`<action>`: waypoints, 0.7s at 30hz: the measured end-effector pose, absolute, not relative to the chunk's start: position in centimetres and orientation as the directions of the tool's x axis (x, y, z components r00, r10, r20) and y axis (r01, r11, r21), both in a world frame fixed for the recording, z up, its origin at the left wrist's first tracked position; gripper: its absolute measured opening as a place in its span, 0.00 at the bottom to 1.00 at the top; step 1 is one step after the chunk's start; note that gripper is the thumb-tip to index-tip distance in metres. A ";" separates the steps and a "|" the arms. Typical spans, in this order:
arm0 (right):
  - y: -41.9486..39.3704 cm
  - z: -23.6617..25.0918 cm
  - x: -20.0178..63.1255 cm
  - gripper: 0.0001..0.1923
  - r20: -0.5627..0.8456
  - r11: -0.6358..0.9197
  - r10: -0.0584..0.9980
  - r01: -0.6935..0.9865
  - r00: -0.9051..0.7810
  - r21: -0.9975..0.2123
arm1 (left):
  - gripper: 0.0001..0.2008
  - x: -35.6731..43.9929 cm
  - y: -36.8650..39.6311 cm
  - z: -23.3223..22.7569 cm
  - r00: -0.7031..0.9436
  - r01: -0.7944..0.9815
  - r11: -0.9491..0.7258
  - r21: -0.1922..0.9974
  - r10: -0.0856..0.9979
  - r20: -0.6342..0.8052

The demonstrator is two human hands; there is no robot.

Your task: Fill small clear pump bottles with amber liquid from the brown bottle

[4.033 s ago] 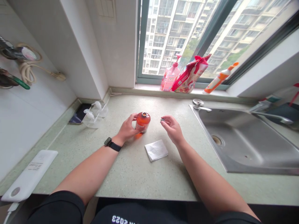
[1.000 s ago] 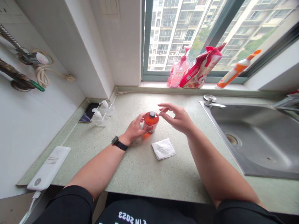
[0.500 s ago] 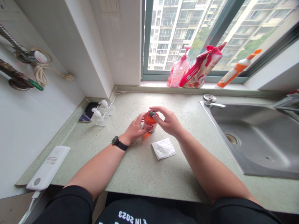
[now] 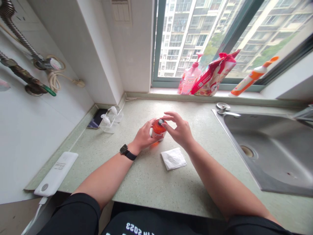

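R hand (image 4: 179, 132) now pinching cap (image 4: 160, 121), L hand (image 4: 144, 135) gripping orange bottle (image 4: 157, 130); label unreadable

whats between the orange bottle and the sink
In the head view, only bare countertop lies between the orange bottle and the sink, besides the right hand.

- A pale green speckled counter (image 4: 146, 176) fills the middle and lower frame.
- A steel sink (image 4: 274, 147) is set into it at right.
- White tiled wall (image 4: 29, 130) at left; a white pillar (image 4: 117, 49) at upper centre.
- A large window (image 4: 220, 36) at upper right admits daylight and shows apartment blocks.
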State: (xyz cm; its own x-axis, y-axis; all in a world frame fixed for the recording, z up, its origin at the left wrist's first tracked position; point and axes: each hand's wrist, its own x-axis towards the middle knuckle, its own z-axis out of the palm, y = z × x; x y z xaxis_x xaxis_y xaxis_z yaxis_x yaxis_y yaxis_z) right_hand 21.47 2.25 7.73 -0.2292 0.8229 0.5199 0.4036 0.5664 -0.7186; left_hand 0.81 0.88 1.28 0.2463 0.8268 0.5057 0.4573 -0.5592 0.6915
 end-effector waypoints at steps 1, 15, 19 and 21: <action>2.4 7.9 21.7 0.17 0.531 0.584 0.812 0.378 -0.243 -0.718 | 0.40 0.7 0.9 1.3 0.232 0.475 -0.563 0.676 0.821 0.521; 7.2 4.0 25.9 0.23 0.423 0.404 0.906 0.366 -0.029 -0.839 | 0.36 -4.1 3.8 1.1 -0.256 0.587 -0.373 0.719 0.757 0.601; 8.6 1.8 27.0 0.30 0.326 0.287 0.945 0.430 0.018 -0.856 | 0.37 -5.3 4.6 0.7 -0.334 0.618 -0.332 0.713 0.710 0.620; 9.1 1.0 27.5 0.31 0.297 0.248 0.954 0.452 0.039 -0.857 | 0.39 -5.8 5.0 0.4 -0.371 0.640 -0.316 0.700 0.670 0.642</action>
